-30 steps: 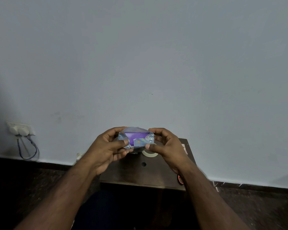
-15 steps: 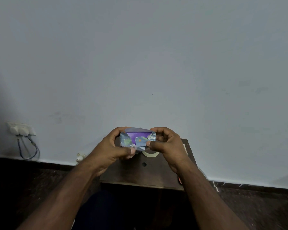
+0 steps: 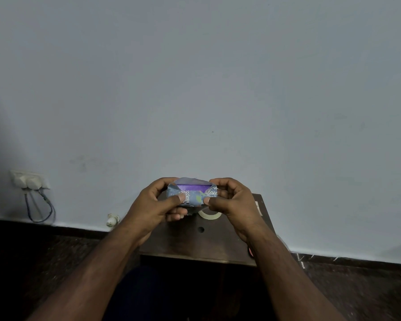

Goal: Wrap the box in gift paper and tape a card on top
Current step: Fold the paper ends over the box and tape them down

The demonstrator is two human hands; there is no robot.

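A small purple box [image 3: 191, 187] partly covered in blue patterned gift paper [image 3: 195, 197] is held up in the air above a small dark wooden table [image 3: 195, 242]. My left hand [image 3: 156, 203] grips its left end, thumb pressing a paper flap against the near face. My right hand [image 3: 233, 201] grips the right end, thumb on the paper's lower right edge. The box's purple top strip still shows between the folded flaps. A roll of tape [image 3: 209, 214] lies on the table just under my right hand, mostly hidden. No card can be made out.
The table stands against a pale wall. A small hole [image 3: 201, 229] marks the tabletop. A wall socket [image 3: 29, 180] with a looping cable [image 3: 41, 208] is at the left. A white plug [image 3: 112, 220] lies on the dark floor. A red thing [image 3: 250, 250] shows beside my right forearm.
Both thumbs have folded the near paper flaps further inward over the box's face, covering more purple. The box stays held at about the same height.
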